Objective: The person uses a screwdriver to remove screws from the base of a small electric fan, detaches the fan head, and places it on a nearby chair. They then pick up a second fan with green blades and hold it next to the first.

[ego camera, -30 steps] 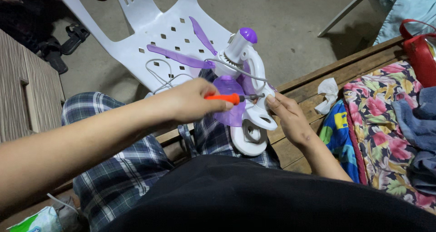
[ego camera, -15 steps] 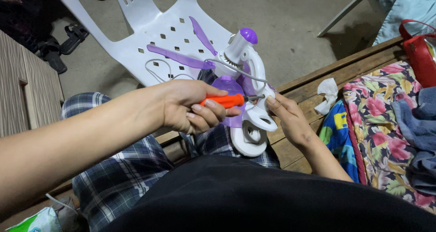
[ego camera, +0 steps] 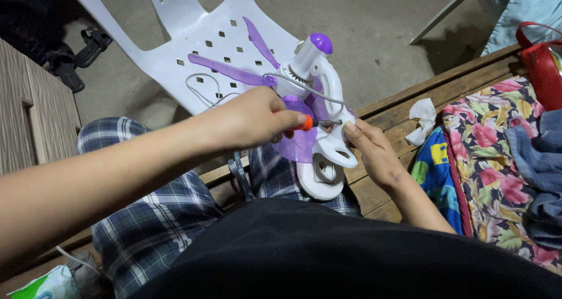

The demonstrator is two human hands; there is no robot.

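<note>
Close behind fan (ego camera: 319,100) — white chair (ego camera: 199,41); left hand (ego camera: 252,120) clenching screwdriver (ego camera: 313,123), right hand (ego camera: 372,150) pinching fan.

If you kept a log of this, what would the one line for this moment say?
left hand: grips orange screwdriver | tip: at white-and-purple fan | right hand: steadies fan stand | fan: over lap, by white chair

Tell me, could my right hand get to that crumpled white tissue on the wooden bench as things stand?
Probably yes: the right hand steadies the fan, and the tissue lies just beyond it on bare bench, nothing between.
</note>
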